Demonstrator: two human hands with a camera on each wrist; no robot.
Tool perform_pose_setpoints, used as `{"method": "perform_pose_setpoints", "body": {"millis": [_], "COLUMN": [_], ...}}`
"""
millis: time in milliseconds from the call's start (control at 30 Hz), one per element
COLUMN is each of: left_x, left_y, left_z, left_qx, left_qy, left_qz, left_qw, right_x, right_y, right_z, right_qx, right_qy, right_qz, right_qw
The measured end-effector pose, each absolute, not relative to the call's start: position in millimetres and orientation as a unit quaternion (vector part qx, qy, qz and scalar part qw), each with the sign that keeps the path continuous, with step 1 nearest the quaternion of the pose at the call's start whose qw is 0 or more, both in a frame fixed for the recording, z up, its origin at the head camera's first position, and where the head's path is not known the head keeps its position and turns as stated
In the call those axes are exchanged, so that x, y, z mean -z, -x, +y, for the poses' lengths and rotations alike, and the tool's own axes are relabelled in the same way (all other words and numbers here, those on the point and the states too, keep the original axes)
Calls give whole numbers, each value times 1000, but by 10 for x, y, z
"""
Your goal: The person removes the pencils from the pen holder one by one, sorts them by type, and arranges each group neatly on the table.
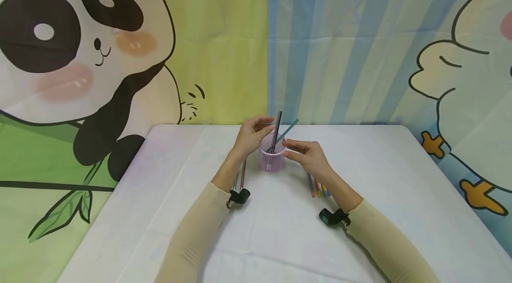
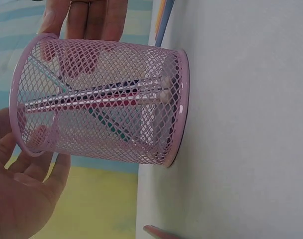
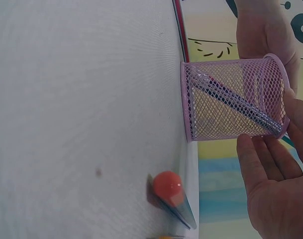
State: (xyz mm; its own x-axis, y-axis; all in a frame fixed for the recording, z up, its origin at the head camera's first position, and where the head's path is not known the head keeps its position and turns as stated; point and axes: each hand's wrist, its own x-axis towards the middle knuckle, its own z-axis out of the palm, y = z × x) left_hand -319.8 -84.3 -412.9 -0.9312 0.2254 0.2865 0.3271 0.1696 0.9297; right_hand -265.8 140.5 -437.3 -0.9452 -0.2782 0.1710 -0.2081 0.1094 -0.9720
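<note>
Pen cup (image 1: 264, 163): pink mesh, centre stage on the white surface (image 1: 280, 225), bolt upright, its axis vertical and its base down.
Right hand (image 1: 310, 155): in from 3 o'clock, thumb and fingers bent onto the cup's rim and upper wall; that's a light pinch, and it's touching.
Left hand (image 1: 251, 137): up at 10 o'clock, fingers curved at the rim; whether it pinches cup, pen or nothing, I can't tell from here.
Dark pens (image 1: 277, 128): inside the cup, tall, tipped just past 12 o'clock, and look, the left fingertips are right beside them!
Teal pen (image 1: 287, 130): the rebel of the bunch, slanting out over the rim between 1 and 2 o'clock, above the right fingertips.
Key relation: cup sandwiched between both hands; the right has the surer contact, the left is nearer the dark shafts, so my call is everything turns on that upright axis.
Loose pair (image 1: 242, 174): 8 o'clock from the cup, below the left wrist.
Coloured row (image 1: 318, 189): 4 o'clock, partly under the right forearm.
</note>
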Motion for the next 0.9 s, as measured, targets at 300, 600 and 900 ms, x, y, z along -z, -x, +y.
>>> {"method": "perform_pose_setpoints", "body": {"millis": [300,600,900], "left_x": [4154,4207,4219], "left_y": [3190,3184,3201], "left_z": [-815,-784,-750], "left_qx": [624,624,626], "left_qy": [190,188,194], "left_qz": [-757,-758,-754], "left_qw": [38,33,41], "right_x": [4355,4375,4373], "right_y": [2642,2653,2658], "right_z": [1398,1400,1402], "right_qx": [649,653,651], "right_qy": [159,157,156], "right_qz": [744,741,742], "right_qw": [26,28,30]}}
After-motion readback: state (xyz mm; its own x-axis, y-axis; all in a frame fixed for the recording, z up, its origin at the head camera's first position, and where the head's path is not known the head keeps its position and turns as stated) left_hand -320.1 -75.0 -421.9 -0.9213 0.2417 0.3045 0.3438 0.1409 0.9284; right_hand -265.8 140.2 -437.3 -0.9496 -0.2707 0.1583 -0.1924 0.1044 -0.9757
